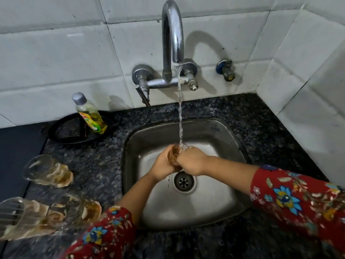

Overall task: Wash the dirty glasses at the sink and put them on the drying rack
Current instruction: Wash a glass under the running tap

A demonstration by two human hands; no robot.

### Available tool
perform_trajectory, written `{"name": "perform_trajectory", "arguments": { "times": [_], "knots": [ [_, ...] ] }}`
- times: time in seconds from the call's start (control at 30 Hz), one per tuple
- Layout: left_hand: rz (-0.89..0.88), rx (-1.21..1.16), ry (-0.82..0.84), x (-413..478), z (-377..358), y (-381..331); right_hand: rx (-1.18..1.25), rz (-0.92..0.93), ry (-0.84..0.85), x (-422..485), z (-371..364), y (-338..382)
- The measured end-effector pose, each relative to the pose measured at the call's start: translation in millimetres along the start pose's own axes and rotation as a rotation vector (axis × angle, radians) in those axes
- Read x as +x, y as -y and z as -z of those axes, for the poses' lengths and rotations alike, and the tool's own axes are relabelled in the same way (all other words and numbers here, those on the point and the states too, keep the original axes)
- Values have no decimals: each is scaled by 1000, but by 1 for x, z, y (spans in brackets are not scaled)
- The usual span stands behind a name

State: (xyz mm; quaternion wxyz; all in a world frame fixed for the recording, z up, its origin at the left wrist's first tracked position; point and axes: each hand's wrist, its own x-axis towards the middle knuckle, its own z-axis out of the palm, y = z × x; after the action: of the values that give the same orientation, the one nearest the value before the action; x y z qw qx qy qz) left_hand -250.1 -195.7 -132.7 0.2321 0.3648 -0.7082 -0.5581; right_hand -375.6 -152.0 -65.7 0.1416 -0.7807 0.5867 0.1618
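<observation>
A square stainless-steel sink point(214, 208) sits in a speckled dark granite counter point(248, 113). Over its centre, above the round drain point(183, 182), both hands meet around a small clear drinking glass with brown residue point(173, 156). The left hand point(162, 165) wraps the glass from the 9 o'clock side, fingers curled around it. The right hand point(192, 161) closes on it from the 3 o'clock side, fingers bent over the rim area. A stream of running water point(180, 109) falls from the curved chrome wall tap point(172, 40) at 12 o'clock and strikes where the hands and glass meet.

On the counter at 9 o'clock of the sink lies a stained clear glass on its side point(47, 171). Two more stained clear glasses point(50, 215) lie at 8 o'clock, touching each other. At 10 o'clock, a yellow dish-soap bottle with a grey cap point(89, 114) stands in a black shallow tray point(78, 130).
</observation>
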Motion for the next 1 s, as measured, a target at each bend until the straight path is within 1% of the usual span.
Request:
{"name": "perform_trajectory", "arguments": {
  "times": [0.03, 0.07, 0.1, 0.13, 0.17, 0.23, 0.27, 0.33, 0.37, 0.4, 0.43, 0.47, 0.5, 0.53, 0.57, 0.6, 0.63, 0.7, 0.73, 0.77, 0.8, 0.83, 0.87, 0.9, 0.93, 0.97, 1.0],
  "knots": [
    [23, -40, 85, -1, 4, -1, -45, 75, -29, -5, -1, -3],
    [38, -76, 133, -2, 7, -3, -105, 131, -69, -7, -3, -6],
    [37, -91, 127, -2, 6, -4, -154, 144, -125, -10, -1, -6],
    [29, -94, 72, -2, 3, -4, -189, 119, -165, -12, -1, -3],
    [4, -85, 4, -3, -2, -3, -149, 53, -160, -12, -3, 1],
    [-47, -65, -106, -2, -10, 0, -73, -23, -85, -10, -6, 12],
    [-58, -71, -109, -1, -9, 2, -46, -25, -82, -8, -6, 13],
    [-51, -102, 4, 1, -2, 5, -111, 26, -136, -12, -4, 2],
    [-44, -100, 71, 1, 1, 5, -193, 113, -156, -15, -5, -5],
    [-39, -92, 110, 1, 4, 5, -275, 196, -173, -16, -6, -11],
    [-36, -89, 115, 2, 3, 5, -324, 200, -164, -17, -7, -12],
    [-38, -89, 80, 1, -1, 4, -346, 124, -136, -16, -9, -8],
    [-49, -68, 16, 0, -7, 3, -305, 38, -94, -12, -10, -2],
    [-65, -39, -69, 0, -13, 3, -202, -44, -45, -9, -11, 6],
    [-85, -17, -131, -2, -17, 2, -152, -90, -6, -5, -10, 12],
    [-94, -13, -149, -3, -18, 3, -105, -86, -8, -4, -10, 14],
    [-87, -21, -113, -3, -15, 3, -86, -55, -33, -6, -7, 9],
    [-65, -6, 23, -2, -4, 4, -310, 117, -47, -16, 3, -4],
    [-45, 17, 59, -1, 0, 5, -430, 205, -39, -20, 5, -10],
    [-33, 31, 61, -2, 1, 2, -483, 219, -52, -22, 4, -11],
    [-31, 56, 29, -3, -2, -1, -455, 158, -59, -21, 3, -7],
    [-50, 99, -39, -5, -6, -6, -361, 83, -58, -17, -1, -2],
    [-71, 141, -119, -6, -10, -11, -214, 17, -33, -13, -5, 6],
    [-90, 164, -162, -8, -13, -15, -148, -21, -9, -11, -7, 11],
    [-104, 154, -141, -9, -13, -17, -149, -11, -20, -10, -8, 13],
    [-109, 126, -67, -10, -11, -19, -141, 10, -34, -11, -9, 9],
    [-110, 98, 4, -10, -5, -16, -201, 54, -64, -14, -8, 3]
  ]
}}
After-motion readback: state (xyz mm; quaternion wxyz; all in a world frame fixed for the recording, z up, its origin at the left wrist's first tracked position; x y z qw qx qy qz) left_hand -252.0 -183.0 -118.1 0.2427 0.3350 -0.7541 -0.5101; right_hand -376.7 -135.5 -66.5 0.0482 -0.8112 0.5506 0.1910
